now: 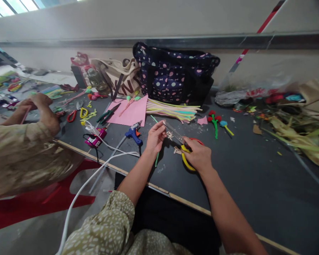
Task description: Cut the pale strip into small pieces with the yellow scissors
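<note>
My right hand point(200, 154) is closed round the handles of a pair of scissors point(186, 160), one yellow and one red. The blades point up and left toward my left hand point(156, 135). That hand is closed in a pinch at the blade tips, and what is between its fingertips is too small to make out. A thin green stem point(156, 160) shows on the table below the left wrist. Small pale cut pieces point(170, 135) lie under the blades, and tan strips point(177, 151) lie by the yellow handle.
Behind my hands lie a bundle of pastel stems point(175, 110), a pink sheet point(130, 118) and a dark patterned bag point(172, 76). A blue glue gun point(134, 134) and a white cable point(95, 170) are to the left, near a co-worker's arm point(46, 111). Finished-looking flowers point(214, 122) lie right.
</note>
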A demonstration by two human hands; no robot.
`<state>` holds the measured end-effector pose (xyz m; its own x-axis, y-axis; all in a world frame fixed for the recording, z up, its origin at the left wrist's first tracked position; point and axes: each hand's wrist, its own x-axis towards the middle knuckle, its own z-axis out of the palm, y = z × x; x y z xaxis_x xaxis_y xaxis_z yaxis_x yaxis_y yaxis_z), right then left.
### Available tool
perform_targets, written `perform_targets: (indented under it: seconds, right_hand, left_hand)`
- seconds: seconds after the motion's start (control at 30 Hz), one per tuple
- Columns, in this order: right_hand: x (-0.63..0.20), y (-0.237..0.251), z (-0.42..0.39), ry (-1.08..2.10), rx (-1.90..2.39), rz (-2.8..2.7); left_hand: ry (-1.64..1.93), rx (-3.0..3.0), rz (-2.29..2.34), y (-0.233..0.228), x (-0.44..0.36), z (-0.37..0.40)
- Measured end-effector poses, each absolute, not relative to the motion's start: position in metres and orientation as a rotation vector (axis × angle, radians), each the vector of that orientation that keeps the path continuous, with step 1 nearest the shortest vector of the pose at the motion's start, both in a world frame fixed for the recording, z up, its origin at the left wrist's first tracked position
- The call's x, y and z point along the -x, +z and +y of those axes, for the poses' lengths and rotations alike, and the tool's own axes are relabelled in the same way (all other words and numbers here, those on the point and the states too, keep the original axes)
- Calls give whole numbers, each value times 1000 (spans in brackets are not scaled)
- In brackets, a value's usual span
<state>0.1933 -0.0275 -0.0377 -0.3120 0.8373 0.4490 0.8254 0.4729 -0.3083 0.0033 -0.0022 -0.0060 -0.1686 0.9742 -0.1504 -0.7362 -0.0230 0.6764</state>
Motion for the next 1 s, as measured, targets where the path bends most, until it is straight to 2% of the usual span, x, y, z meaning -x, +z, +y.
perform_targets:
  seconds: [0.73, 1.0]
  right_hand:
    - [-192, -37, -28, 12, 1423, -2186]
    - [-194, -34, -29, -82, 1460, -2184]
  left_hand:
    - [1585, -375, 806, -7, -2, -1]
    - [1564, -420, 784, -6, -2, -3]
